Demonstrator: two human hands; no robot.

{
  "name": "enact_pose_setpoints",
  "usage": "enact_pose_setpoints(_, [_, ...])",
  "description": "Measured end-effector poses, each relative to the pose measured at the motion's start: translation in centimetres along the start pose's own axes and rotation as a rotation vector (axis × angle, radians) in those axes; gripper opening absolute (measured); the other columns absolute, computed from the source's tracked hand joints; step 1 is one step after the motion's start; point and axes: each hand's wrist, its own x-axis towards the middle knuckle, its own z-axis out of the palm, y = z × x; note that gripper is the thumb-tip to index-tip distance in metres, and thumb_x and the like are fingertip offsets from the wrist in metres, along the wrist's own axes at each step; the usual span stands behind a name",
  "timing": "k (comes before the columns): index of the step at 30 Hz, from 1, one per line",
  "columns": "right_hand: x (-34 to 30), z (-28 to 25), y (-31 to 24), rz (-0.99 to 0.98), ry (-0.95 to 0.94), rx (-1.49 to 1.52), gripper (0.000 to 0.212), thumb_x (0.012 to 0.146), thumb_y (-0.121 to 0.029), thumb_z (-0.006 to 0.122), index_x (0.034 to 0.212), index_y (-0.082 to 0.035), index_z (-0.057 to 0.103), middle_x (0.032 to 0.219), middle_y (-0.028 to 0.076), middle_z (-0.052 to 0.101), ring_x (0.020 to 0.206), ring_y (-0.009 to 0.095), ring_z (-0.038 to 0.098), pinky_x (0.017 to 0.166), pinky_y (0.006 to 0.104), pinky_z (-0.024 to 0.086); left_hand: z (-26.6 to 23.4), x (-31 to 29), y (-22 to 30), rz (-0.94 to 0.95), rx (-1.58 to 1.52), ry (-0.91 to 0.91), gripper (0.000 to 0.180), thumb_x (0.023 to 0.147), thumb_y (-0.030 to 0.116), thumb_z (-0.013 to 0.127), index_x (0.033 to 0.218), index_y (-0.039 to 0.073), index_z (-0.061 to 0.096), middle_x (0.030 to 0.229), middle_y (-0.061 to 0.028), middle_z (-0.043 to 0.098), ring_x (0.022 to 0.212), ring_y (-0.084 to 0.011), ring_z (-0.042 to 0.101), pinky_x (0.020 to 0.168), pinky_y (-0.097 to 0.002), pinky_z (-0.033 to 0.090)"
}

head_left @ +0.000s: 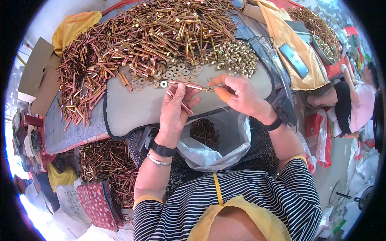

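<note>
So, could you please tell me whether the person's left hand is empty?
No, the left hand holds reddish metal rods, one of them lying between its thumb and fingers.

L hand (pixel 173 108): fingers (pixel 195 101) curled, thumb (pixel 181 90) extd | R hand (pixel 242 95): fingers pinched, ptg L | forearms (pixel 282 138) fwd, angled in

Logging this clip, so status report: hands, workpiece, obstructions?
Left fingers hold two reddish metal rods. Right fingers at one rod's end. Loose washers nearby, nothing visibly blocking.
</note>
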Motion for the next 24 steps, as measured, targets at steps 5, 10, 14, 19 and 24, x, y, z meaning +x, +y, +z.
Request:
enact_pose_setpoints(5, [-0.1,2.7,0.0,-0.211,0.298,-0.117,0.037,0.081,-0.014,0.068,0.116,-0.006,0.058,0.084,0.012,0.060,0.071,0.027,0.060,0.060,0.0348,0.046,1.1,-0.3,-1.1,0.031,0.071,-0.047,0.011,0.097,0.019,0.052,0.102,0.009,0.053,0.102,-0.0075,0.063,0.088,-0.0159,0.064,0.073,-0.0311,0.055])
enact_pose_setpoints(10, [-0.7,4.8,-0.2,-0.455,0.178,-0.141,0.049,0.081,-0.017,0.069,0.124,-0.005,0.049,0.110,0.011,0.058,0.102,0.034,0.054,0.086,0.0462,0.042,1.9,-1.5,-4.1,-0.091,-0.001,-0.037,0.015,0.098,0.018,0.049,0.109,0.009,0.051,0.093,-0.0024,0.059,0.079,-0.0135,0.061,0.067,-0.0257,0.053])
enact_pose_setpoints(14, [0.4,1.9,2.9,-0.318,0.478,-0.009,0.020,0.082,-0.007,0.064,0.100,-0.004,0.058,0.093,0.011,0.062,0.085,0.028,0.061,0.072,0.0368,0.048,2.4,-1.2,-1.7,-0.193,-0.193,-0.063,0.027,0.097,0.023,0.052,0.122,0.015,0.048,0.088,-0.0014,0.055,0.079,-0.0135,0.055,0.066,-0.0258,0.047])
enact_pose_setpoints(19, [0.0,-1.8,7.1,-0.002,0.390,-0.385,0.006,0.079,-0.003,0.062,0.086,-0.004,0.062,0.088,0.012,0.062,0.079,0.029,0.061,0.068,0.0378,0.049,0.5,0.3,-0.8,-0.090,-0.270,-0.059,0.030,0.097,0.025,0.052,0.125,0.014,0.048,0.082,0.0005,0.051,0.068,-0.0095,0.044,0.060,-0.0232,0.038])
enact_pose_setpoints(24, [0.4,-0.7,9.2,-0.122,0.211,-0.564,0.006,0.077,-0.005,0.062,0.083,-0.005,0.062,0.088,0.010,0.058,0.086,0.030,0.055,0.073,0.0390,0.045,0.5,0.4,-0.4,-0.099,-0.296,-0.069,0.030,0.097,0.028,0.052,0.123,0.011,0.051,0.076,0.0030,0.044,0.062,-0.0072,0.037,0.056,-0.0217,0.034])
